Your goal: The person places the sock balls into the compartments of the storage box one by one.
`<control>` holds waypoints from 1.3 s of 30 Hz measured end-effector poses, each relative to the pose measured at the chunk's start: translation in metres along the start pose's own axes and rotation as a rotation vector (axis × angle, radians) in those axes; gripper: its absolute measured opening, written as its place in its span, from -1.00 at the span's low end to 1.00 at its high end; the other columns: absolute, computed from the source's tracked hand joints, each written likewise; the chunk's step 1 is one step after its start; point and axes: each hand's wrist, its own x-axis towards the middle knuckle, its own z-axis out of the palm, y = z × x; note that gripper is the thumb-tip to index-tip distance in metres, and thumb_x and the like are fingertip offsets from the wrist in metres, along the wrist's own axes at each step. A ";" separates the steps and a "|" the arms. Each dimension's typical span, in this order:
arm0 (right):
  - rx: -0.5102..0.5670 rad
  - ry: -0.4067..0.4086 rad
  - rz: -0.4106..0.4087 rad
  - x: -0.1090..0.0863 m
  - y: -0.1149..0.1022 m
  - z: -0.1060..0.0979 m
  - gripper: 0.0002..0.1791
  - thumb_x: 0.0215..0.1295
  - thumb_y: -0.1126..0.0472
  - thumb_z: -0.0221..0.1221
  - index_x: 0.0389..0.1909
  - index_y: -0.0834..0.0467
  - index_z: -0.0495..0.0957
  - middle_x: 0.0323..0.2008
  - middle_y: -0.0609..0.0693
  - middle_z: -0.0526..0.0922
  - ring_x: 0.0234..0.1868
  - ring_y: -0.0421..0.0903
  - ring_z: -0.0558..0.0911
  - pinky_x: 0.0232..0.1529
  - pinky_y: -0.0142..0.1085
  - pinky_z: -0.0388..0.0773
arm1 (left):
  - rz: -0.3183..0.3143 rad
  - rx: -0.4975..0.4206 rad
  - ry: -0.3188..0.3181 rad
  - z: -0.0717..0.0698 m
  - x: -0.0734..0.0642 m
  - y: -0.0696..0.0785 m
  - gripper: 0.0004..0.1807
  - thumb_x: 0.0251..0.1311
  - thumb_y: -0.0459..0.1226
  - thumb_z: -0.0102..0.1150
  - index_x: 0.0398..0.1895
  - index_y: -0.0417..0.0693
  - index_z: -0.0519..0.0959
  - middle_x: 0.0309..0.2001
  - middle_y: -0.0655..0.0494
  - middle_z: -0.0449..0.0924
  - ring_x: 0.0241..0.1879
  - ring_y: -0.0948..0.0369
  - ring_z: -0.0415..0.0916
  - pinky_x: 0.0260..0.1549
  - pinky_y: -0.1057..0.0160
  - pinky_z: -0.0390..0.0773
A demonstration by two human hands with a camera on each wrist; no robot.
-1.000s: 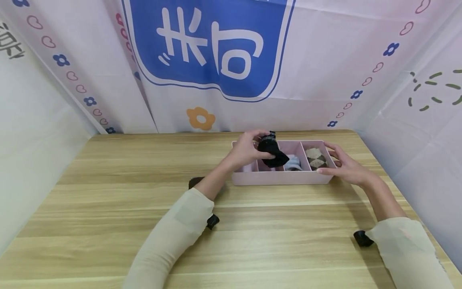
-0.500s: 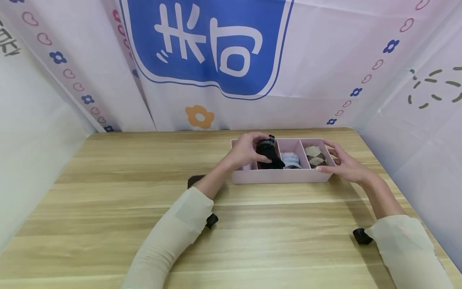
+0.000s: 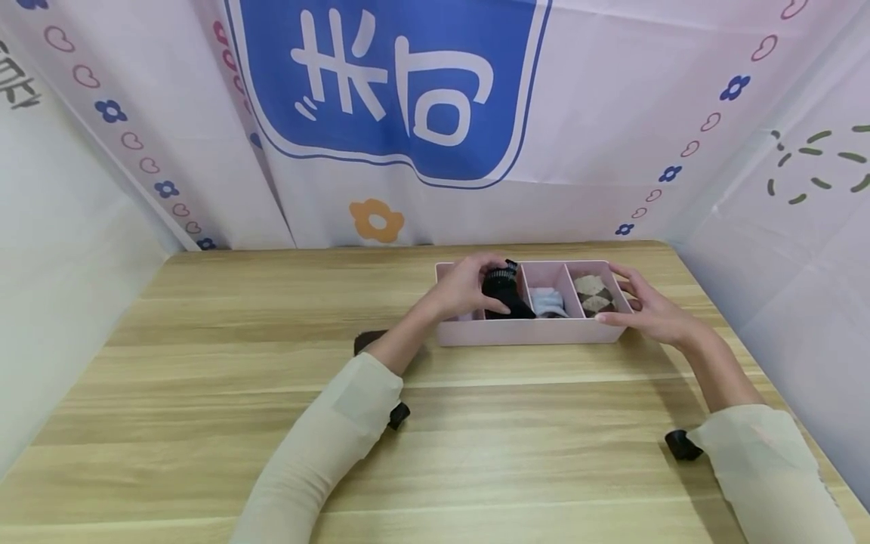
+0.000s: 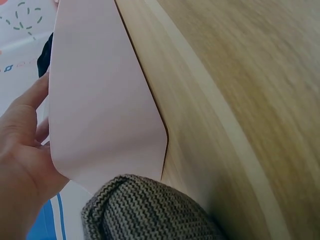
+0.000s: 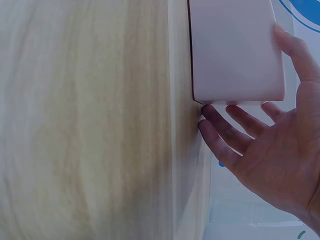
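A pale pink divided box stands near the table's back edge. In its second compartment from the left, my left hand holds a folded black sock between thumb and fingers. The left wrist view shows that hand behind the box wall, with only a bit of black sock visible. A light blue sock lies in the third compartment, and a tan-and-brown argyle sock in the rightmost. My right hand rests its fingers along the box's right end, thumb on the front rim.
A dark brown knitted item, partly hidden by my left forearm, lies on the wooden table in front of the box's left end. Its ribbed knit fills the lower left wrist view. Printed cloth hangs behind and beside the table.
My left hand has lowered the black sock from above the box into the second compartment. The right hand keeps its place at the box's right end.
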 end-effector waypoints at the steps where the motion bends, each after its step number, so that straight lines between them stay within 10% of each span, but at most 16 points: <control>1: 0.002 -0.001 0.001 0.000 0.000 0.000 0.16 0.40 0.12 0.32 0.69 0.03 -0.37 0.59 0.47 -0.17 0.53 0.56 -0.02 0.41 0.44 0.08 | 0.000 0.009 0.003 0.000 0.000 -0.001 -0.20 -0.03 -0.35 0.65 0.32 -0.28 0.50 0.18 -0.13 0.59 0.07 0.06 0.56 0.09 0.23 0.60; 13: 0.002 0.004 0.005 0.000 0.000 0.001 0.17 0.38 0.14 0.33 0.69 0.03 -0.37 0.59 0.47 -0.14 0.52 0.57 0.00 0.40 0.46 0.07 | 0.012 0.227 -0.078 -0.002 0.006 0.000 -0.23 -0.03 -0.22 0.67 0.28 -0.27 0.55 0.19 -0.11 0.64 0.12 0.08 0.56 0.24 0.16 0.51; 26: 0.005 0.002 0.004 0.002 0.001 0.002 0.17 0.38 0.16 0.32 0.69 0.03 -0.37 0.58 0.48 -0.13 0.52 0.56 0.02 0.40 0.45 0.08 | 0.017 0.223 -0.128 -0.007 0.008 -0.004 -0.25 0.03 -0.23 0.64 0.30 -0.31 0.56 -0.15 -0.05 0.64 -0.25 0.20 0.40 -0.15 0.33 0.44; 39: 0.008 -0.003 0.016 0.001 -0.001 0.001 0.18 0.39 0.14 0.33 0.69 0.04 -0.38 0.59 0.48 -0.15 0.52 0.57 -0.02 0.41 0.45 0.06 | 0.032 0.250 -0.152 -0.008 0.007 0.000 -0.27 0.07 -0.23 0.61 0.31 -0.33 0.55 -0.08 -0.09 0.65 -0.20 0.18 0.42 -0.10 0.34 0.45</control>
